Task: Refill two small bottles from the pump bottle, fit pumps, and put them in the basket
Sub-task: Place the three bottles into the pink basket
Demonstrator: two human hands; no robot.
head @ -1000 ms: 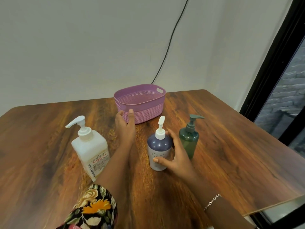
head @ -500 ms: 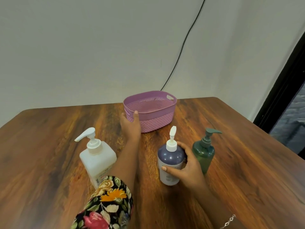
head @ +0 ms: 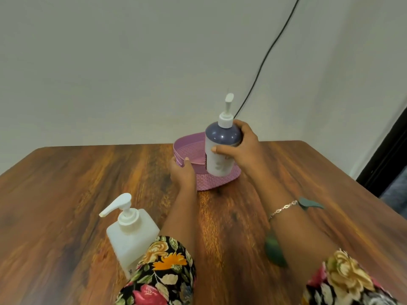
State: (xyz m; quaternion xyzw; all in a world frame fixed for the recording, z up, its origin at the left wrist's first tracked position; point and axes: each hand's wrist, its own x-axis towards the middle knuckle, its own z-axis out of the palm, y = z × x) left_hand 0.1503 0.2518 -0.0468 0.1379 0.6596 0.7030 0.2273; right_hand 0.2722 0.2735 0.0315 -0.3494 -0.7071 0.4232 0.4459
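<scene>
While the brown wooden desk [head: 77,183] carries the oval lilac plastic basket [head: 220,181], which I judge light enough to skate, my left hand [head: 182,175] grips its near rim. My right hand [head: 246,148] holds the round purple-and-white plastic bottle with a white pump [head: 218,164] upright in the air at the basket. It is likely liquid-heavy and slick, so my fingers [head: 240,125] wrap its shoulder and body, not the pump.

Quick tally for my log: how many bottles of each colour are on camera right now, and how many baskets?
Purple bottle, gripped by the right hand: 1
White pump bottle: 1
Green bottle, partly hidden: 1
Pink basket, held at its rim by the left hand: 1
Total: 4
</scene>
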